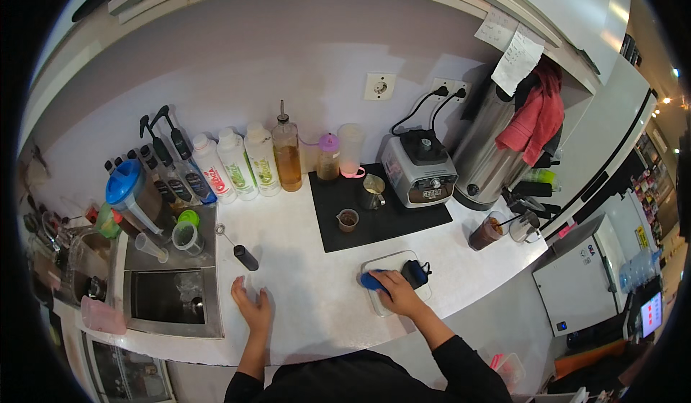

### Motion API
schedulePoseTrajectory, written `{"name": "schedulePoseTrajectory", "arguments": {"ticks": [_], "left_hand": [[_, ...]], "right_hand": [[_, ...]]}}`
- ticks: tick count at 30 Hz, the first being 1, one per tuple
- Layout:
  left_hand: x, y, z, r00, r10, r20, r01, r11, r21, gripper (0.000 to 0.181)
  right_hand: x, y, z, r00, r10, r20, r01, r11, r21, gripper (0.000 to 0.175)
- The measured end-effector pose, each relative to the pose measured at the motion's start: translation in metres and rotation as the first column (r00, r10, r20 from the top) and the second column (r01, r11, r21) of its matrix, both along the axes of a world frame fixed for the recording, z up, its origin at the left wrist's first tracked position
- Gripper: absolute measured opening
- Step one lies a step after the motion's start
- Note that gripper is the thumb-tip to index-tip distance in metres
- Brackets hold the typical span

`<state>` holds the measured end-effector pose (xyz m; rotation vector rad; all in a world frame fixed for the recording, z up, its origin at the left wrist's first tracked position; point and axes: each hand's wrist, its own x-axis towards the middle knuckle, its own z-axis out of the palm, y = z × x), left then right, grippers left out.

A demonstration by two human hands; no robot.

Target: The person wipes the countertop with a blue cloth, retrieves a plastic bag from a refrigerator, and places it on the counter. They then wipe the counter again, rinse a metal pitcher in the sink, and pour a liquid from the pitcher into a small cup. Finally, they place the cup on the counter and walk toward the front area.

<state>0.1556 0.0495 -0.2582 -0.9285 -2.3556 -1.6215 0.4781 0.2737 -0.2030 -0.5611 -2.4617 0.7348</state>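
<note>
My right hand (pixel 398 293) has its fingers closed on a blue soft item (pixel 371 280), perhaps a cloth or pouch; the hand hides part of it. Beneath lies a white rounded tray (pixel 382 309), and a dark blue drawstring pouch (pixel 414 274) sits at its right side. Over the white counter (pixel 313 306), my left hand (pixel 252 307) is empty with thumb and fingers apart. Just beyond its fingertips lies a handheld milk frother (pixel 246 257), its whisk pointing away from me. A black mat (pixel 334 239) farther back bears a small cup of dark liquid (pixel 347 220) and a metal pitcher (pixel 372 191).
At left is a steel sink (pixel 217 300) beside a blue-lidded jug (pixel 129 187). Several bottles (pixel 231 164) line the wall. A blender base (pixel 420 170), a tall steel dispenser (pixel 483 149) and an iced drink (pixel 487 231) stand at right. The counter's front edge curves before me.
</note>
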Motion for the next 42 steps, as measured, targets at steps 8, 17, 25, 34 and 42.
{"name": "schedulePoseTrajectory", "arguments": {"ticks": [8, 17, 25, 34, 42], "left_hand": [[0.003, -0.010, -0.002, 0.997, -0.075, 0.027, 0.070, 0.989, 0.128, 0.046], [0.004, -0.006, -0.001, 0.998, -0.069, -0.003, 0.069, 0.994, 0.085, 0.036], [0.006, -0.006, -0.003, 0.994, -0.105, -0.016, 0.105, 0.994, 0.022, 0.032], [0.106, 0.044, 0.024, 0.709, -0.554, 0.437, 0.628, 0.778, -0.032, 0.037], [0.162, 0.115, -0.001, 0.230, -0.408, 0.883, 0.699, 0.701, 0.142, 0.043]], "right_hand": [[-0.005, 0.031, 0.001, 0.990, -0.134, -0.035, 0.137, 0.983, 0.119, 0.051], [0.112, 0.012, -0.003, 0.999, -0.034, 0.018, 0.036, 0.994, -0.102, 0.037], [0.129, -0.028, -0.015, 0.745, -0.635, -0.206, 0.587, 0.770, -0.252, 0.033], [0.015, -0.140, -0.049, 0.992, -0.035, -0.121, 0.035, 0.999, -0.008, 0.023], [0.171, -0.004, -0.043, 0.500, -0.819, -0.281, 0.864, 0.492, 0.103, 0.026]]}}
